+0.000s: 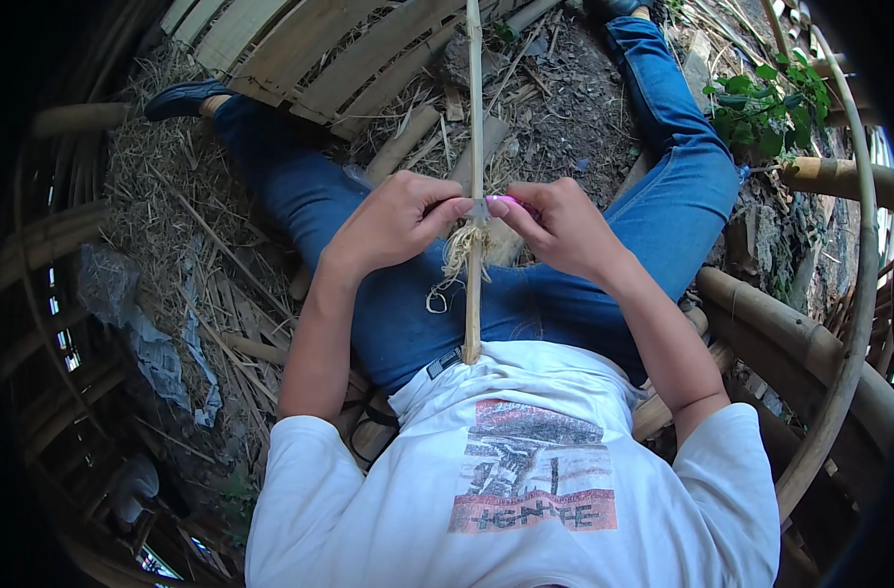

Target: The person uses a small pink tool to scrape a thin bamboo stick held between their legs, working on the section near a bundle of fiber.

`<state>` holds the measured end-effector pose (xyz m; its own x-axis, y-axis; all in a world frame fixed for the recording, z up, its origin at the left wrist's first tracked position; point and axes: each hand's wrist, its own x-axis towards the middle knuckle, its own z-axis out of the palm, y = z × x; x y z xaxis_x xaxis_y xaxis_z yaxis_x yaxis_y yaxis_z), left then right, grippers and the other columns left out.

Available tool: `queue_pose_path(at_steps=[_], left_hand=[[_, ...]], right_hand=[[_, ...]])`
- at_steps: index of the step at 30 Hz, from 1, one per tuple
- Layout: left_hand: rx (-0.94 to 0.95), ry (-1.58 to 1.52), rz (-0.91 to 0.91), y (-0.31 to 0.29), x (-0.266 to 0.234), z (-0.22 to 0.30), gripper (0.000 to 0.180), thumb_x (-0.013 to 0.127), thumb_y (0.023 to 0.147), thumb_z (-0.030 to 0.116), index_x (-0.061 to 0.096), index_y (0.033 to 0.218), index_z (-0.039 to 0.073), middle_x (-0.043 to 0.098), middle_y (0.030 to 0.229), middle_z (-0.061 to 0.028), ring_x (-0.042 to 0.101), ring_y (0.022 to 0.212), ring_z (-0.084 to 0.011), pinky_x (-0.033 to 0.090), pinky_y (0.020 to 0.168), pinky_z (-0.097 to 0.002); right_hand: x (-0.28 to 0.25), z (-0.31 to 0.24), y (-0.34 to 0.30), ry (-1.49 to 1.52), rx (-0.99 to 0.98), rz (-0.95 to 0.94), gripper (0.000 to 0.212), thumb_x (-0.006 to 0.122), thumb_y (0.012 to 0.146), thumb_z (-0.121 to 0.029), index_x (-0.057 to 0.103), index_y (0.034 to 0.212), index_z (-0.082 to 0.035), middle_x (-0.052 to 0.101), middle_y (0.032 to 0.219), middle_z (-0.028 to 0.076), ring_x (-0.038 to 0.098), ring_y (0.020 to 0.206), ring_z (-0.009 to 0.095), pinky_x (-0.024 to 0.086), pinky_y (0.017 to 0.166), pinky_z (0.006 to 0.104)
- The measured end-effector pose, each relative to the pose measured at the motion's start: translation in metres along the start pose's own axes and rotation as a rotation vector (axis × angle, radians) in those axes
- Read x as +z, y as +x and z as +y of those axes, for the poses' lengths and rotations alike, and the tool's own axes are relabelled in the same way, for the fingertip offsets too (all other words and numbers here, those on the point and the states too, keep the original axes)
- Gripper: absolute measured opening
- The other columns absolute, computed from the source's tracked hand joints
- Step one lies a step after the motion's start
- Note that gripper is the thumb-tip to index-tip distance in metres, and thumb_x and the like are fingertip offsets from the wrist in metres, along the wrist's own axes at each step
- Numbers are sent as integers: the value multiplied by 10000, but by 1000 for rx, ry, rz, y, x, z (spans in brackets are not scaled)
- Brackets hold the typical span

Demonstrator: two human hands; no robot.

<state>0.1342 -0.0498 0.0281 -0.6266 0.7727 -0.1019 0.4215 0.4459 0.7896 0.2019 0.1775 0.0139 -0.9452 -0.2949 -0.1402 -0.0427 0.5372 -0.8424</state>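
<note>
A long, thin bamboo stick [475, 118] runs away from my waist, its near end against my white shirt. Across it lies a small grey blade [479, 210] with a pink handle [507, 202]. My right hand [564, 227] is closed around the pink handle, thumb toward the stick. On the other side, my left hand [400, 221] is closed in a pinch at the blade's far end, thumb beside the stick. Curly pale shavings [459, 253] hang on the stick just below the blade. The fingers partly hide the blade.
My jeans-clad legs [677, 196] are spread on either side. Wooden slats [305, 49] stand at the far left, over dry straw [168, 186]. Thick bamboo poles [799, 328] and a curved pole [861, 294] line the right. A crumpled plastic sheet [158, 353] lies at left.
</note>
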Motion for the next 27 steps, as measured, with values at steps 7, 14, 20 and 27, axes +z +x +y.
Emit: queue_pose_path(at_steps=[7,14,20,27], left_hand=[[-54,210,-34,71,-57,-1,282,584,977,259,670,974,-10,633,722,-130,589,650,-202,464,637,-356],[-111,44,59,123,-75,-37,336,521,1038,307,679,1070,12,562,737,10,487,688,-88,430,651,-265],[19,-5,-5,143,-84,-68,322,534,1035,306,686,1113,33,582,772,24,515,737,-66,446,709,-239],[-32,-131,-26,141,-88,-58,293,539,1033,280,684,1056,26,498,696,39,450,637,-58,379,574,-250]], right_hand=[[-30,22,79,0,-184,140,318,572,1000,-277,689,924,10,460,538,96,382,493,131,347,480,327],[-54,48,151,-122,-244,283,373,591,976,-384,710,989,-30,523,592,75,466,545,126,399,519,320],[-61,47,160,-240,-353,388,300,614,963,-345,733,1019,-76,592,623,110,560,529,194,446,531,334],[-68,33,150,-196,-368,407,268,608,929,-272,723,887,-33,644,693,193,655,659,357,503,604,417]])
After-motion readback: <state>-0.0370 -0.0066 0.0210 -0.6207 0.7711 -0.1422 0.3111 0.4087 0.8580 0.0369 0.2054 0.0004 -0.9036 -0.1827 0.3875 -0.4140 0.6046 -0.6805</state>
